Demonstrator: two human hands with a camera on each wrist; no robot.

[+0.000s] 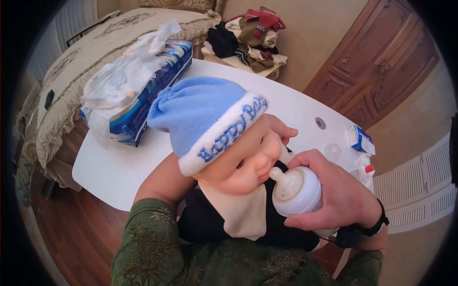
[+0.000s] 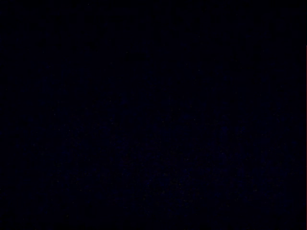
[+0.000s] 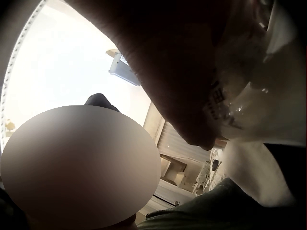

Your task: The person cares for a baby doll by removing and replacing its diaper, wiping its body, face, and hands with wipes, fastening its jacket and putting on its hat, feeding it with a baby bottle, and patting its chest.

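A baby doll (image 1: 257,162) in a light blue fleece hat (image 1: 205,109) and dark clothes leans against the person's front. Beneath its chin lies a cream bib (image 1: 241,214). The right hand (image 1: 334,190) grips a baby bottle (image 1: 298,193) with a white collar, the teat right at the doll's mouth. The right wrist view shows the bottle's clear, marked side (image 3: 244,100) close beside the hand. Around the doll's back goes the left arm; the left hand (image 1: 280,128) shows beyond its head, mostly hidden. The left wrist view is dark.
On the white table (image 1: 107,169) lies a blue diaper pack (image 1: 138,112) with loose diapers (image 1: 121,81) on top. A small blue-and-white box (image 1: 361,139) and a clear round item (image 1: 332,152) are at the right. Beyond are a bed (image 1: 105,38) and piled clothes (image 1: 253,38).
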